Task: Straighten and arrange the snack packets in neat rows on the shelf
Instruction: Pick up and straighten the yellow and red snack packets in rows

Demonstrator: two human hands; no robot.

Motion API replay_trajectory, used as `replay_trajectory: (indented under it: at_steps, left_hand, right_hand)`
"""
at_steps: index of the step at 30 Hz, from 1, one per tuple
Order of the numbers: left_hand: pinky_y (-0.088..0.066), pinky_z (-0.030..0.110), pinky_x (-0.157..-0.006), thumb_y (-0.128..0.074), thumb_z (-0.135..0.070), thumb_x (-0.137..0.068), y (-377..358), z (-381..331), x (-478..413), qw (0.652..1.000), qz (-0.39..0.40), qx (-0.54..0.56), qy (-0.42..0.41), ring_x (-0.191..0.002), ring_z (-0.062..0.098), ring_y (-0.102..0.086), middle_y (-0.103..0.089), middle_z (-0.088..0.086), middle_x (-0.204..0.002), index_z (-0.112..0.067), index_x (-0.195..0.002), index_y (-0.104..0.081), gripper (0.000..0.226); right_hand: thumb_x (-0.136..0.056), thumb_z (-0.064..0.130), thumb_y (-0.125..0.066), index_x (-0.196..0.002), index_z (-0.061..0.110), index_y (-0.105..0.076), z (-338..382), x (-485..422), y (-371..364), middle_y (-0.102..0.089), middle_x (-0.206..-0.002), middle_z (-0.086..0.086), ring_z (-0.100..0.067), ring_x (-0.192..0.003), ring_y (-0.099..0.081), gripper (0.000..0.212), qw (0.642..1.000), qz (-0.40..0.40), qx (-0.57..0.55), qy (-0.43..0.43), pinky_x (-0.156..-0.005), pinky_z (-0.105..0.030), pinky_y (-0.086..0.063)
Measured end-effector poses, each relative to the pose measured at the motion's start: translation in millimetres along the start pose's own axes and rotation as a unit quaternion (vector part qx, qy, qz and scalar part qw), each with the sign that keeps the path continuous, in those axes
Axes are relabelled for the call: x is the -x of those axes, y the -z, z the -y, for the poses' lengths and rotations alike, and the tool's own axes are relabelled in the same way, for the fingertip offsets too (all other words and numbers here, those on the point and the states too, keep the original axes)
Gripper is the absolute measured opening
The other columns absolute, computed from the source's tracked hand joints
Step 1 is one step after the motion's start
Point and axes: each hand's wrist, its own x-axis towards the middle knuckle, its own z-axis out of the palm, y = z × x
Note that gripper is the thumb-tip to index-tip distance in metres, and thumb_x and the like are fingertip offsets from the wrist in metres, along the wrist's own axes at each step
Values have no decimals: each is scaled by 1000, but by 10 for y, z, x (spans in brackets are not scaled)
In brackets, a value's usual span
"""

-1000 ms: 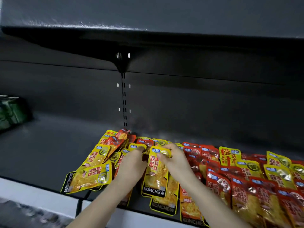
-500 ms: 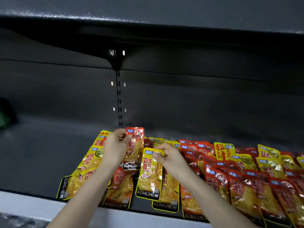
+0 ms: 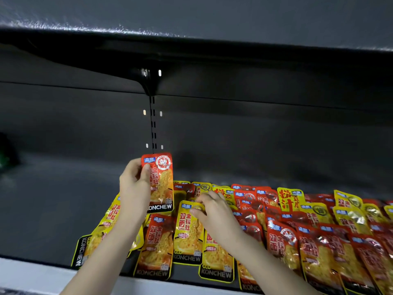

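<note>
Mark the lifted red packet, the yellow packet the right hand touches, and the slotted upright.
lifted red packet [image 3: 162, 184]: head view, front middle.
yellow packet [image 3: 187, 233]: head view, printed front.
slotted upright [image 3: 153, 124]: head view, slot column.

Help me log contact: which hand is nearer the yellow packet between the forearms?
Right. Right hand pinches the top of the yellow packet; left hand is up-left of it, holding a red packet.
</note>
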Motion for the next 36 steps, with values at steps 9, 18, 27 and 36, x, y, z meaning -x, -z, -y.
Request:
replay_trajectory:
  at_steps: [9,18,27,36]
  left_hand:
    - [-42,22,-71,-51,-7,-94,-250,280,209,972,190,-126,52,-96,26,-61,-64,12,-108,-12,-110,-58,18]
    - [-39,13,-43,-50,-5,-93,-302,454,331,949,224,-222,12,-55,13,-49,-53,2,-84,-9,-123,-47,30]
    - [-56,42,-66,-49,-6,-93,-309,448,411,950,204,-237,13,-83,32,-65,-63,14,-103,-14,-118,-51,26]
    - [-53,44,-66,-52,-3,-91,-470,127,414,987,98,-105,-72,-75,18,-60,-60,-8,-91,-19,-101,-58,20]
  right_hand:
    - [-98,26,-44,-125,14,-50,-35,113,105,-50,-123,-3,-20,-120,-41,30,993,2,110,41,-101,-29,-35]
    - [-87,55,-52,-144,19,-26,-96,324,275,-36,-140,1,-21,-131,-28,73,968,143,193,71,-109,-38,-25]
    - [-85,50,-59,-147,30,-17,-151,398,275,-30,-136,8,-11,-131,-21,78,987,139,65,43,-113,-36,-24]
    - [-96,42,-45,-144,24,-29,-188,408,329,-37,-140,6,-8,-132,-32,53,998,45,-40,18,-112,-28,-28]
